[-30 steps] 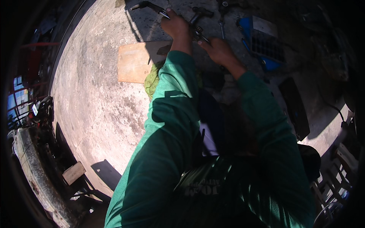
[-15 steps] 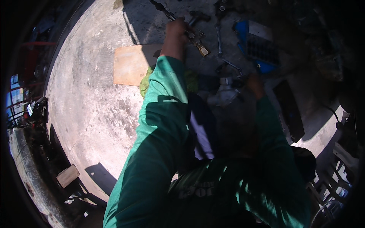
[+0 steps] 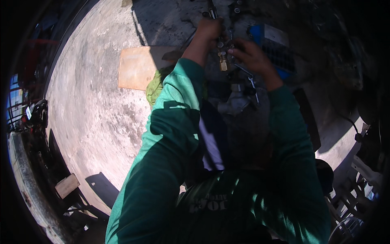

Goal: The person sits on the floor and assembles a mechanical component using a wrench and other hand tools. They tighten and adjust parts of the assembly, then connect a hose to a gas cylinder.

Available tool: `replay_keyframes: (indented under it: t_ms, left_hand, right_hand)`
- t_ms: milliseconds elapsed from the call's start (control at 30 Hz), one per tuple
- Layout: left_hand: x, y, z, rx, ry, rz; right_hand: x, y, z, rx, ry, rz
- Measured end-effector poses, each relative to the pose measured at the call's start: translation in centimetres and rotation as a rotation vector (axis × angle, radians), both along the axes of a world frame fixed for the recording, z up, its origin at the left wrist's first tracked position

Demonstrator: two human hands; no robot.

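My left hand is closed around a long metal assembly with a brass hex fitting at its near end. The shaft of the assembly sticks out beyond my fist. Beside the fitting, my right hand has its thumb and fingers curled together. A small shiny metal piece shows at those fingertips, too dark to name. A wrench lies below my right hand. Close to it on the floor stands a grey metal housing, deep in shadow.
A blue case with a dark compartment tray lies to the right. Left of my arm are a flat wooden board and a green cloth. A long dark panel lies at the right. A long, worn beam-like piece runs along the left edge.
My right hand has left the wrench area and moved up and left to the brass fitting. My left hand has shifted right, and the assembly now points more nearly straight toward me.
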State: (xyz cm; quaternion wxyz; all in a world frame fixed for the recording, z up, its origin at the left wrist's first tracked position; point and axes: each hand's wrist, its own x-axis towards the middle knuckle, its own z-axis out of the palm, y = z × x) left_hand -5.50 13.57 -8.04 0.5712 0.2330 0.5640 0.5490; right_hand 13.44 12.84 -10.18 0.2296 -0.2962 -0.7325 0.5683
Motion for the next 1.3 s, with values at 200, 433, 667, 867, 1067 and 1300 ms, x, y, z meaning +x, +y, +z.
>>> replay_keyframes:
  t_ms: [200, 433, 667, 867, 1067, 1300]
  left_hand:
    - [0.3, -0.4, 0.5, 0.023, 0.029, 0.022]
    - [-0.2, 0.3, -0.3, -0.015, -0.012, -0.021]
    - [-1.0, 0.1, -0.8, -0.028, -0.097, 0.007]
    - [-0.4, 0.0, -0.2, -0.021, -0.048, 0.001]
    - [-0.5, -0.1, -0.2, -0.017, -0.058, -0.035]
    - [0.3, -0.1, 1.6, 0.061, 0.095, 0.11]
  right_hand:
    - [-0.6, -0.1, 1.9, -0.055, -0.231, -0.051]
    - [-0.9, -0.4, -0.4, 0.215, -0.01, -0.1]
    - [-1.2, -0.3, 2.3, 0.156, -0.038, -0.077]
    - [-0.7, 0.9, 1.5, 0.189, -0.277, 0.011]
    - [-0.8, -0.7, 0.7, 0.347, 0.057, -0.073]
    - [-2.1, 0.0, 2.2, 0.01, -0.335, -0.24]
